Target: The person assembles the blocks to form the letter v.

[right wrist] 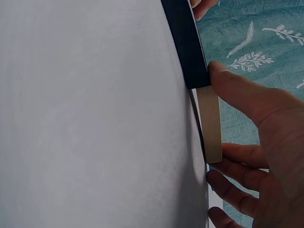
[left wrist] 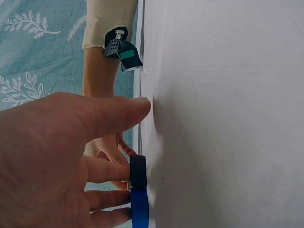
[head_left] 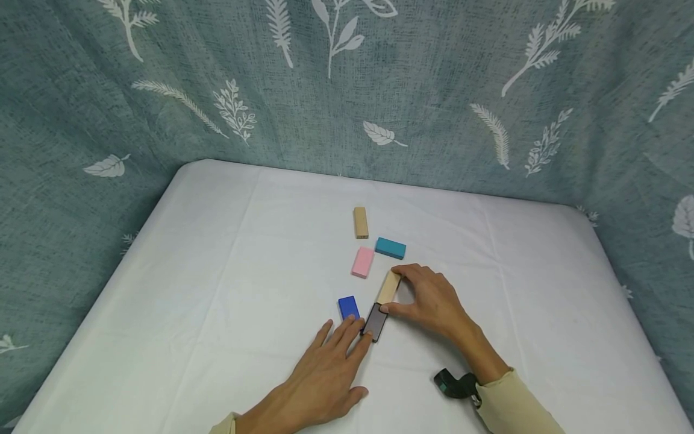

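The right hand (head_left: 432, 301) pinches the pale block (head_left: 388, 287), thumb tip at the grey block (head_left: 375, 323) abutting it, well inside the side edges of the table (head_left: 260, 241); the left hand (head_left: 323, 381), fingers spread, touches grey block and blue block (head_left: 349, 307); pink block (head_left: 362, 262), teal block (head_left: 390, 248), tan block (head_left: 360, 222) lie toward the far edge

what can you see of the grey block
The grey block is oblong, smooth-looking, with darker sides; its material is unclear. It lies aslant on the white cloth, one end against a pale block. A finger of the left hand touches its side; the thumb of the right hand touches it near the pale block.
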